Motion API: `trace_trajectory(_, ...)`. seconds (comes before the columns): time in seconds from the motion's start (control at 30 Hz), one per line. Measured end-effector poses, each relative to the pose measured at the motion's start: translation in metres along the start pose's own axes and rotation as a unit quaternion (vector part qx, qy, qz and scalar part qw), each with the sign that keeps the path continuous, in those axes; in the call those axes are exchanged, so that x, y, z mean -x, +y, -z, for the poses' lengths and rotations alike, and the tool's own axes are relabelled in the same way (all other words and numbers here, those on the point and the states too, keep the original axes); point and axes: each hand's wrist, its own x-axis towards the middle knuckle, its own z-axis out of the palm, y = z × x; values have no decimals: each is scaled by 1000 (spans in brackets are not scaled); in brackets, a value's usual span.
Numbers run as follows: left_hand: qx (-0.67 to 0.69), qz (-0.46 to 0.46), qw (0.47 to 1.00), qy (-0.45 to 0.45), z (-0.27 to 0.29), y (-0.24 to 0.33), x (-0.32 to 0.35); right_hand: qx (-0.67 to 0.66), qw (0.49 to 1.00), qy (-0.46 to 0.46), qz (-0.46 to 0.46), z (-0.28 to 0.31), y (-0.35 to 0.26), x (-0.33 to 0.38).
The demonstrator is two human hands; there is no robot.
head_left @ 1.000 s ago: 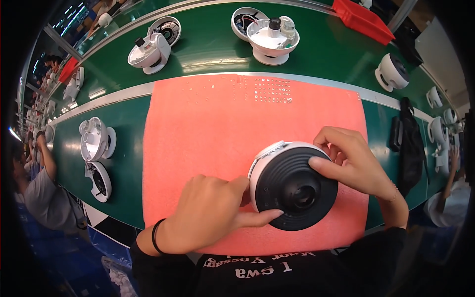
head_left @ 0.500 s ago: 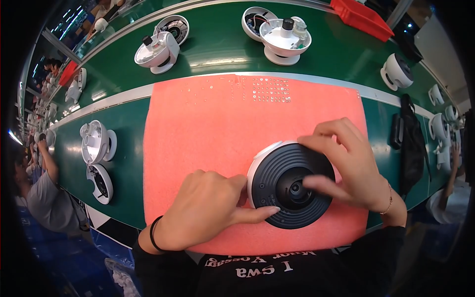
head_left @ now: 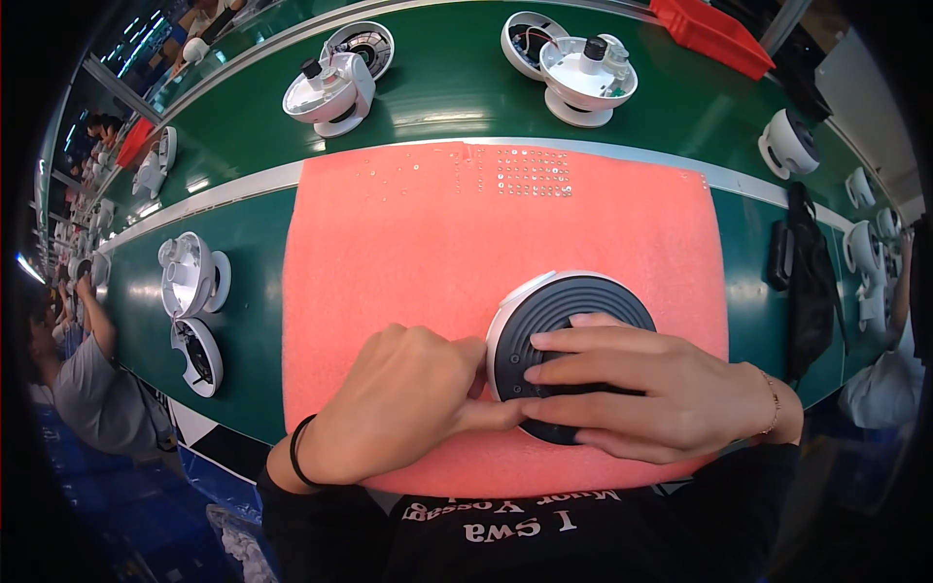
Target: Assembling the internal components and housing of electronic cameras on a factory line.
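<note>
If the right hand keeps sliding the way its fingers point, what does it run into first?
The right hand lies flat across the round black-and-white housing, fingers pointing toward the person's left. Straight on, they would meet the left hand, whose thumb already seems to touch them.

Green workbench (head_left: 428, 92) bearing a salmon-pink foam mat (head_left: 408, 243); white dome housings (head_left: 330, 92) rest on the green surface, a round black-and-white unit (head_left: 554, 301) on the mat.
</note>
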Motion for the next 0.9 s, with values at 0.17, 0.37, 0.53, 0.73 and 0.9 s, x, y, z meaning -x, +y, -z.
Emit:
trace_trajectory(0.17,-8,5,1000,-2,5,4,-1,69,989,99,-81,-4,-1,6)
trace_trajectory(0.37,-21,11,1000,-10,2,-1,-5,-33,995,51,-84,-2,9,4)
trace_trajectory(0.53,22,72,991,-108,-1,-11,-17,-137,924,170,-315,-10,26,23)
trace_trajectory(0.73,550,54,833,-8,-32,-15,-2,-362,842,156,-369,-14,23,14)
trace_trajectory(0.9,355,-59,918,163,-22,-11,-3,-259,891,235,-290,-13,36,-9)
